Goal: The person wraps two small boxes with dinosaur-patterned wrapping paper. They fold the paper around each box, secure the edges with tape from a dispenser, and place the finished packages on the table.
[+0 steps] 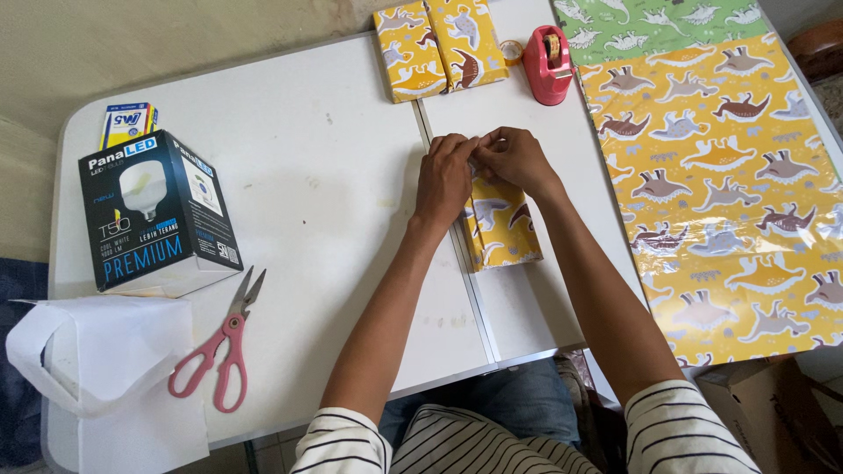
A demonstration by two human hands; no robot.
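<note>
Both of your hands meet at the middle of the desk: your left hand (443,175) and your right hand (514,158) have their fingertips drawn together, pinching the top end of one small wrapped box (499,230) covered in yellow dinosaur paper. That box lies lengthwise beside the seam running down the desk (307,158), its near end pointing toward you. At the far edge you have two more wrapped boxes (439,48) in the same yellow paper, lying side by side and touching. Just to their right stand one small roll of tape (511,51) and one pink tape dispenser (548,63). One big sheet of wrapping paper (720,184), yellow with a green strip at the far end, covers the right side of the desk. Near the left edge you have one dark bulb carton (158,215) with one small blue-and-yellow box (127,123) behind it toward the far left corner. One pair of pink-handled scissors (224,347) lies shut near the front edge, and one white bag (105,360) rests at the front left corner.
</note>
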